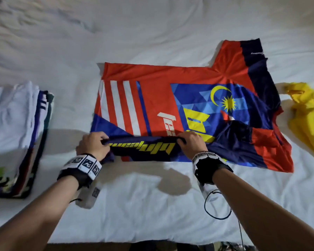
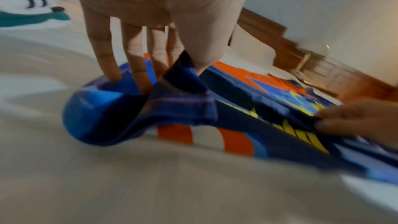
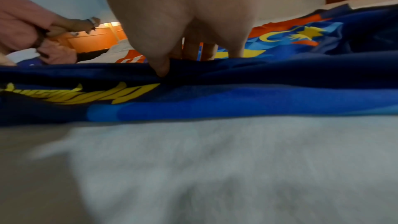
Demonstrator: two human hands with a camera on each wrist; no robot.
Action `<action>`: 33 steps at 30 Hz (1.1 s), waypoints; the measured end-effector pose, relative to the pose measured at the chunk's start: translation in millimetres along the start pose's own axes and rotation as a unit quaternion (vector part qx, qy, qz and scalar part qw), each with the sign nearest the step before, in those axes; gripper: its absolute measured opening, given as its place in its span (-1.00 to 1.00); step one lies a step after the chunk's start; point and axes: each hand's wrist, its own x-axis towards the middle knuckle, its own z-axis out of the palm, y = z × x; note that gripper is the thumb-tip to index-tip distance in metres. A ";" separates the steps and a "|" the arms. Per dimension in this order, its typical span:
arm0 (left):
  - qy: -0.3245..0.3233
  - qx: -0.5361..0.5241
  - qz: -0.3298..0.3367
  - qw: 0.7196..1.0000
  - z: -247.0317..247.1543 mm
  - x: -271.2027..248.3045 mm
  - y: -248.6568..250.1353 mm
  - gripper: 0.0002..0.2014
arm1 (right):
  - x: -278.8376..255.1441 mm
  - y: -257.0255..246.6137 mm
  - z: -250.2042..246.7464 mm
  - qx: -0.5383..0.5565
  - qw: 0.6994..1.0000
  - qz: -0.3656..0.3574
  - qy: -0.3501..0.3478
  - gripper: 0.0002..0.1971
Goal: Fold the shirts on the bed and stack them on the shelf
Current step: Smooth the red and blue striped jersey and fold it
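Note:
A red, blue and yellow jersey (image 1: 179, 98) lies spread on the white bed (image 1: 134, 205), collar end to the right. Its near edge is turned up in a dark blue strip with yellow lettering (image 1: 143, 145). My left hand (image 1: 95, 144) pinches that strip at its left end, thumb against fingers (image 2: 183, 64). My right hand (image 1: 191, 142) pinches the same strip further right, thumb (image 3: 161, 67) on the dark fabric. The jersey (image 3: 237, 101) fills the middle of the right wrist view. A crumpled yellow shirt (image 1: 308, 113) lies at the right.
A stack of folded shirts (image 1: 16, 134), white on top, sits on the bed at the left. Wooden furniture (image 2: 301, 48) stands beyond the bed. The sheet (image 1: 80, 42) beyond the jersey is bare and wrinkled. Dark floor (image 1: 152, 248) shows past the bed's near edge.

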 end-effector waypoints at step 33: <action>0.150 -0.233 0.032 0.960 19.2 56.2 -53.2 -0.63 | 9.2 -19.9 11.3 -0.079 0.987 0.083 0.113 -0.72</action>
